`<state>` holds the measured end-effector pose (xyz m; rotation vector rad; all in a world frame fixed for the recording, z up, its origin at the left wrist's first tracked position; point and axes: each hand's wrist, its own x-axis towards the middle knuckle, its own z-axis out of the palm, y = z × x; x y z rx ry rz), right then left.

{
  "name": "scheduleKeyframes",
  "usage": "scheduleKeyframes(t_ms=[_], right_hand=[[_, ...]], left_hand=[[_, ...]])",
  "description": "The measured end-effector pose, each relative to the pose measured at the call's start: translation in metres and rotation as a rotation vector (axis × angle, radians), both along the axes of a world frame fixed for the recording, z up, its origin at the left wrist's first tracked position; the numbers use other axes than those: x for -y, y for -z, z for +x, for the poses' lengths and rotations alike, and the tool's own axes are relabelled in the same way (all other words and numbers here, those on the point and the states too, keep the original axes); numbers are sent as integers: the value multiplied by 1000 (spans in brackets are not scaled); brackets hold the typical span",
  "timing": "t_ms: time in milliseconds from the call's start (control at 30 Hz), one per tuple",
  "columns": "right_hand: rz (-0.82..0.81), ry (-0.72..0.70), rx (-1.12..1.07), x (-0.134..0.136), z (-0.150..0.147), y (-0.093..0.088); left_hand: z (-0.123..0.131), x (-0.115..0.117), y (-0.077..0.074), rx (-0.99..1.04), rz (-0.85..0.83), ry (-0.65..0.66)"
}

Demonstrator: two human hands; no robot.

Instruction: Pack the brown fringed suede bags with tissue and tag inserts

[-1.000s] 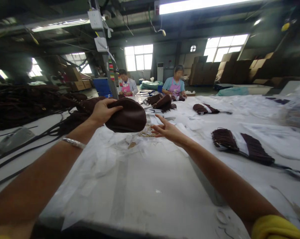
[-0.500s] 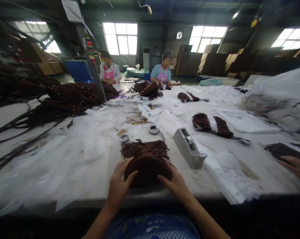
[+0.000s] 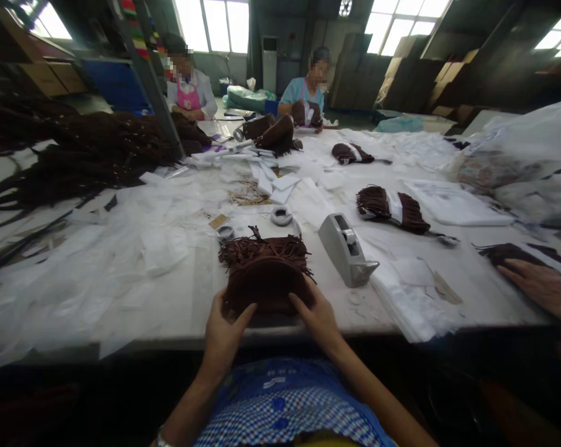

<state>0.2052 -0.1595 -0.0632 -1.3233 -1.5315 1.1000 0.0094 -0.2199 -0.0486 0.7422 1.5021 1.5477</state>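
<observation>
A dark brown fringed bag (image 3: 267, 282) rests at the table's front edge, its rounded side toward me and its fringe spread on the far side. My left hand (image 3: 228, 323) grips its left side, thumb on top and the other fingers partly hidden. On the right side my right hand (image 3: 315, 310) holds it the same way, its thumb over the brown surface. A grey tape dispenser (image 3: 348, 251) stands to the right of the bag. Beyond the fringe lie a roll of tape (image 3: 281, 216) and a smaller roll (image 3: 225, 233).
Thin white sheets (image 3: 136, 248) cover the left of the table (image 3: 280, 332); white bags (image 3: 406, 304) lie right of the dispenser. Wrapped brown bundles (image 3: 413, 211) lie farther back. Another person's hand (image 3: 541, 285) rests on a dark bundle at right. Two people sit across the table.
The view has tilted down, so the table sits higher in the picture. Both hands still hold the bag. Across the table, the person in blue has raised a brown bundle.
</observation>
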Motion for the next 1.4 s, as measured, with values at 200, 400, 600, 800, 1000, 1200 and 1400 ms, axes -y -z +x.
scheduleKeyframes(t_ms=[200, 400, 600, 800, 1000, 1200, 1400], right_hand=[[-140, 55, -148, -3, -8, -6], [39, -55, 71, -8, 2, 4], [133, -98, 529, -5, 18, -12], [71, -165, 295, -11, 34, -21], [-64, -194, 28, -22, 38, 4], [-38, -216, 20, -23, 38, 8], [-7, 66, 42, -16, 32, 20]], left_hand=[[2, -8, 2, -27, -35, -15], [-17, -7, 9, -427, -108, 34], [-36, 5, 5, -691, -241, 180], [-51, 4, -11, -136, -65, 380], [-53, -11, -14, 202, -293, 401], [-51, -29, -15, 333, -425, 435], [-63, -23, -6, 243, -307, 207]])
